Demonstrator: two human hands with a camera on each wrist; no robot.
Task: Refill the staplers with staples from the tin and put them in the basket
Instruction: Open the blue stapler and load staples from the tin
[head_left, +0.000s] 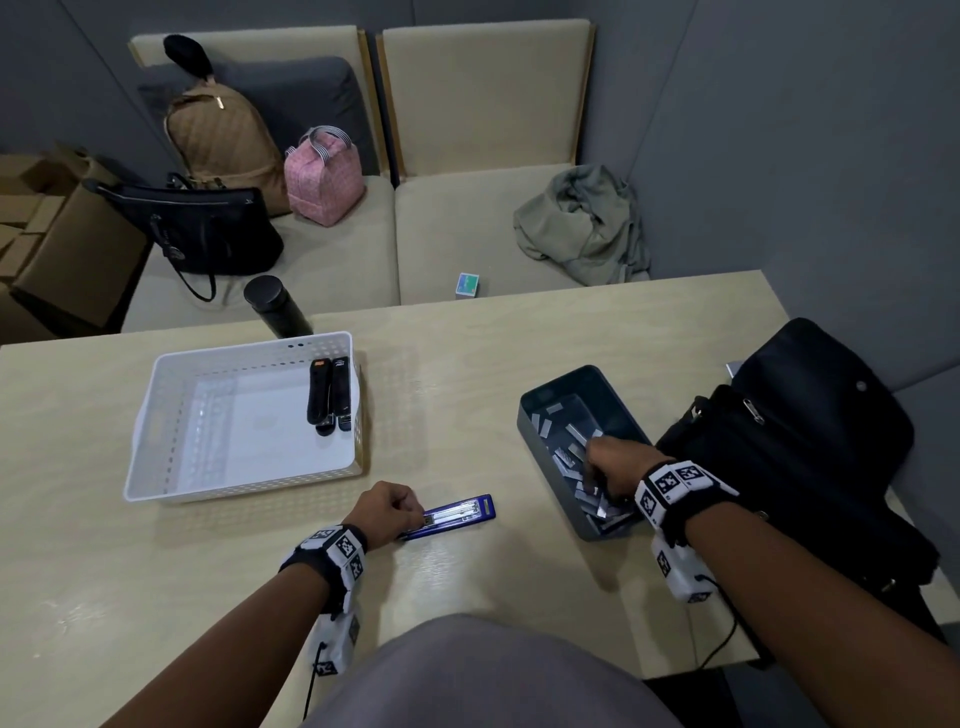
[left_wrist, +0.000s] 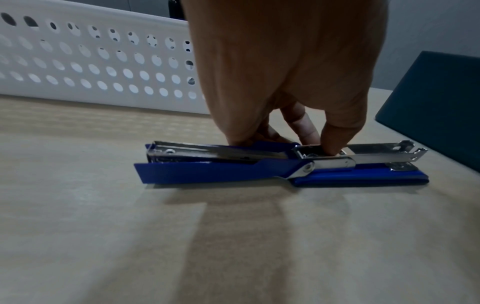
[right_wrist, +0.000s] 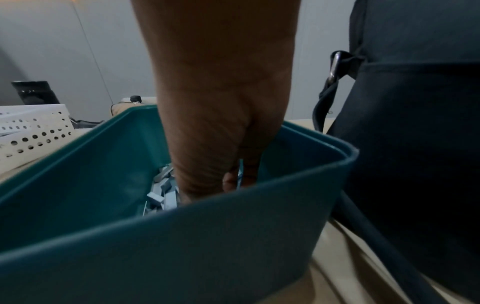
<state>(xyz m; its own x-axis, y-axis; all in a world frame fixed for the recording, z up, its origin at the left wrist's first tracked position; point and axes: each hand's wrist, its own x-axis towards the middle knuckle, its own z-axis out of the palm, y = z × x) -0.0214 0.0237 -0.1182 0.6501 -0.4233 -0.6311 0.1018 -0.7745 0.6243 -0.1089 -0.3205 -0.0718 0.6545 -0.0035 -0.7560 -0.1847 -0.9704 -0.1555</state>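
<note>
While the blue metal stapler (head_left: 449, 514) lies swung open flat under our left hand (head_left: 387, 512), its channel looks unfilled to us, so we judge this refill barely begun; that hand's curled fingers clamp it at the hinge; our right hand (head_left: 610, 467) dips fingers-down into the dark teal rectangular tin (right_wrist: 182, 246), among loose grey staple strips (head_left: 563, 465); whether it grips one we cannot tell; beyond our left hand, the white perforated plastic basket (head_left: 156, 415) already holds two black staplers (head_left: 328, 395).

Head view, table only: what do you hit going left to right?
white basket → blue stapler → tin → black bag
</note>
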